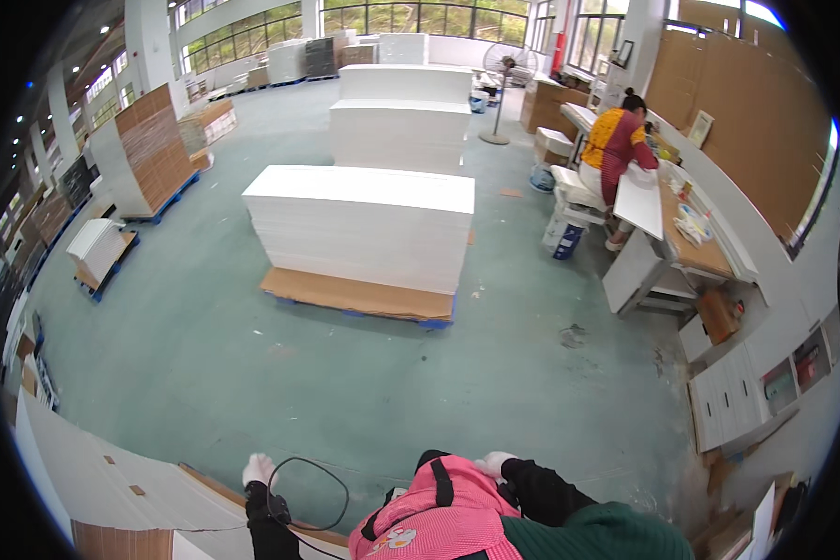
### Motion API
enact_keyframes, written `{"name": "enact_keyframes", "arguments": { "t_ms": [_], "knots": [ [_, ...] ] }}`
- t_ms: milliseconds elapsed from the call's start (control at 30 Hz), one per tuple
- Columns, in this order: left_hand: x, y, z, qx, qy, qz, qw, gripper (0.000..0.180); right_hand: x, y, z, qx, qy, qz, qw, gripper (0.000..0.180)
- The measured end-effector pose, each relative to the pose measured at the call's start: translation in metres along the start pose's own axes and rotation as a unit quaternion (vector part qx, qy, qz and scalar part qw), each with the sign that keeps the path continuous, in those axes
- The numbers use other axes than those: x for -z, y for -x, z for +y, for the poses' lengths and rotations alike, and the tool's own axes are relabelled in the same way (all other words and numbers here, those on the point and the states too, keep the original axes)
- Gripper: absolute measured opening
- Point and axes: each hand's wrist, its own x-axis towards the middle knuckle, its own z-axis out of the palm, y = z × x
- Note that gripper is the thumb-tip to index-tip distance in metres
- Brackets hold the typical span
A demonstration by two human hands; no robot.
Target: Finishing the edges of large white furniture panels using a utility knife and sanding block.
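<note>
White-gloved left hand [259, 469], bottom left of centre, is beside a thin black looped cable [348, 495], near a broad white board [112, 474], lower left; white-gloved right hand [495, 463], bottom centre, is partly hidden; opening and hold of both cannot be told. White rectangular panel stack [364, 238] obstructs the green floor [364, 392], centre; black-framed windows [425, 19] line the top

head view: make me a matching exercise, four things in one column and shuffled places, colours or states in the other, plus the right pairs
Column one
1. left hand
2. black cable
3. apron
4. front white stack

Column two
A. resting on brown cardboard
B. pink
C. covered in white, near the lower edge
D. curved into a loop

Right pairs: 1-C, 2-D, 3-B, 4-A
</note>
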Motion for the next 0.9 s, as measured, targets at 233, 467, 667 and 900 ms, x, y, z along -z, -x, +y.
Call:
{"name": "enact_keyframes", "arguments": {
  "t_ms": [233,467,667,900],
  "knots": [
    [0.086,0.017,0.120,-0.336,-0.334,-0.003,0.881,0.041,0.072,-0.123,-0.165,0.092,0.154,-0.118,0.977,0.055],
    [0.151,0.071,0.112,-0.396,-0.448,0.242,0.764,0.039,0.106,-0.236,-0.342,0.195,0.258,-0.157,0.933,0.056],
    [0.197,0.091,0.085,-0.198,-0.250,0.446,0.836,0.059,0.150,-0.335,-0.473,0.223,0.364,-0.216,0.878,0.053],
    [0.158,0.113,0.100,-0.079,0.365,0.532,0.760,0.063,0.173,-0.412,-0.597,0.239,0.407,-0.204,0.858,0.050]
  ]
}}
